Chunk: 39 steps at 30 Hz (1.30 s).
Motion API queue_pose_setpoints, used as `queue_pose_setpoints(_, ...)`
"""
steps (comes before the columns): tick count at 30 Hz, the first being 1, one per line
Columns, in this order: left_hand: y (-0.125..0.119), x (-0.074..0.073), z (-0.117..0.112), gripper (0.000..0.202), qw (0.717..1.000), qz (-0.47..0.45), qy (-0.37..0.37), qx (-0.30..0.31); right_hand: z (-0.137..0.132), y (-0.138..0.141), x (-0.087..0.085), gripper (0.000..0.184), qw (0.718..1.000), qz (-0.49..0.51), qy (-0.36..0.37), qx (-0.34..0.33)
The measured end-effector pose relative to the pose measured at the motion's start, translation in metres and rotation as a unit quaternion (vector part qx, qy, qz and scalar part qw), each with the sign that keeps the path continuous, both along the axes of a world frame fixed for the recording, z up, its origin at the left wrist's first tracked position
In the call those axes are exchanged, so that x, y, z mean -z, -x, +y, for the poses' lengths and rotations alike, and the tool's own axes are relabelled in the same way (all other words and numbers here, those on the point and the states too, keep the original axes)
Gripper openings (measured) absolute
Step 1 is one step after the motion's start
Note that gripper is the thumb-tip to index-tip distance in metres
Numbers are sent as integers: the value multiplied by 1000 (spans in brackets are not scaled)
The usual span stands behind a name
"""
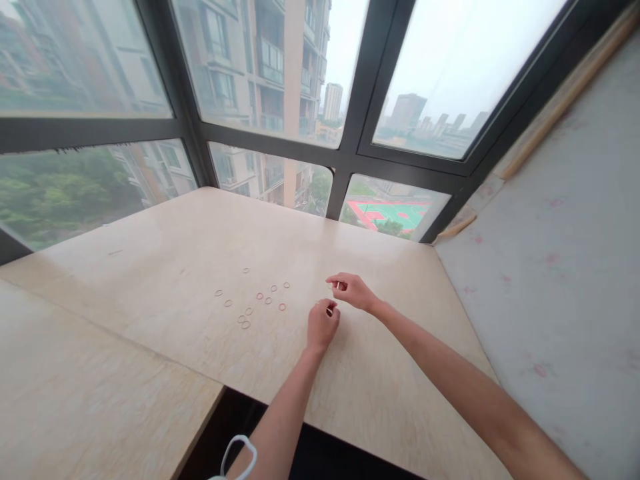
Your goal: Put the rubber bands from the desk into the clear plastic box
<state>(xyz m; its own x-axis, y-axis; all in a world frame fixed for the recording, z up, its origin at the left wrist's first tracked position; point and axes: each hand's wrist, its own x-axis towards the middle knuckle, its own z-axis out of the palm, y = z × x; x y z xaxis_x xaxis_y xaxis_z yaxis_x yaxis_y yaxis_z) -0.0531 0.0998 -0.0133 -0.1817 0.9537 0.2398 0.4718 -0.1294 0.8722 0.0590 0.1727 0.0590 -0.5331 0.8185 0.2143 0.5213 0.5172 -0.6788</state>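
Observation:
Several small rubber bands [260, 297] lie scattered on a pale wooden tabletop [175, 267], red and light ones mixed. My left hand [323, 325] hovers just right of them with its fingers curled in a pinch. My right hand [351, 289] is a little farther back and to the right, fingers also pinched together. Something thin, perhaps a rubber band, seems stretched between the two hands, but it is too small to make out.
Large dark-framed windows [345, 153] wrap round the far edges of the table. A pale padded wall [565, 267] rises on the right. The table's near edge [280, 407] has a dark gap below it. A white loop [240, 460] hangs by my left forearm.

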Motion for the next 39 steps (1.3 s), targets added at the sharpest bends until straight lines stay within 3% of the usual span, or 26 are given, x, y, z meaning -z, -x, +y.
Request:
queue_pose_setpoints(4,1,2,1,12,1000,-7,-22,-7,-37,-56,-5,24,995,60,34,76)
queue_pose_setpoints(8,2,3,2,12,1000,-11,-18,-7,-74,-120,-10,21,975,93,47,197)
queue_pose_setpoints(11,3,2,2,13,1000,-15,-15,-4,-102,-168,-15,16,957,86,46,275)
queue_pose_setpoints(15,4,0,2,16,1000,-14,-9,-5,-133,-211,-19,14,944,42,41,325)
queue_pose_setpoints(20,5,-3,0,18,1000,-9,4,-4,-150,-224,-17,16,944,-17,18,328)
queue_pose_setpoints(28,5,-5,-5,18,1000,-1,10,-9,-147,-223,2,16,955,-68,-7,289)
queue_pose_setpoints(39,5,-1,-3,19,1000,6,1,-14,-175,-232,14,20,952,-50,-16,303)
